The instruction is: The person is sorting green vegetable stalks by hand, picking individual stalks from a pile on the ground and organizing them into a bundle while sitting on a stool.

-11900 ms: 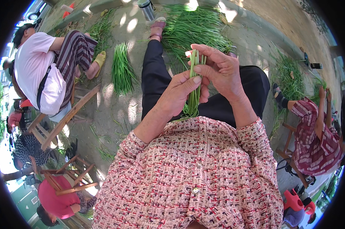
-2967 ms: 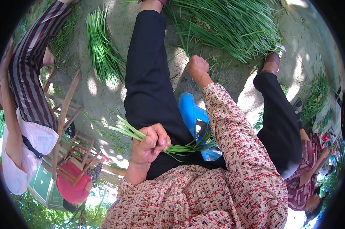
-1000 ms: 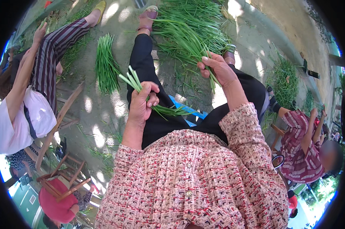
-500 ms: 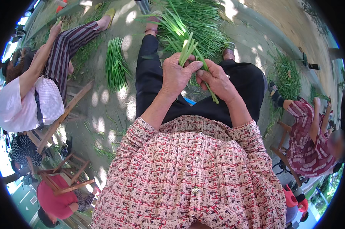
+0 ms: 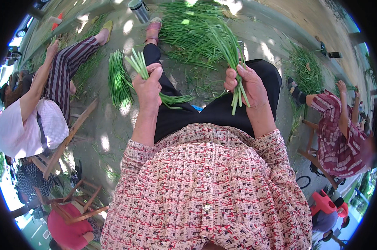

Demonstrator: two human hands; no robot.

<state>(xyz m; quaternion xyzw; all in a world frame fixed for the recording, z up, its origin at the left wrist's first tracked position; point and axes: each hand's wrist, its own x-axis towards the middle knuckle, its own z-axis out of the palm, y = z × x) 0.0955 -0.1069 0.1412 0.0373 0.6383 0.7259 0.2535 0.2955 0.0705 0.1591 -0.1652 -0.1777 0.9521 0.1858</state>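
Head view. Left hand (image 5: 148, 88), left of centre: closed around a green-stalk bunch (image 5: 137, 63), whose pale ends are pointed upward and whose leafy ends are trailed across the lap. Right hand (image 5: 249, 83), right of upper centre: a longer, looser bunch (image 5: 228, 46) pinched between thumb and fingers, pale ends hung below, leaves fanned upward. Change noted: the hands, close together half a second earlier, have been parted; the stalks are thus held as two separate lots. Also listed: a stalk heap (image 5: 188, 37), top centre, on the ground; a straightened bundle (image 5: 120, 79), upper left; a metal flask (image 5: 139, 10), top edge.
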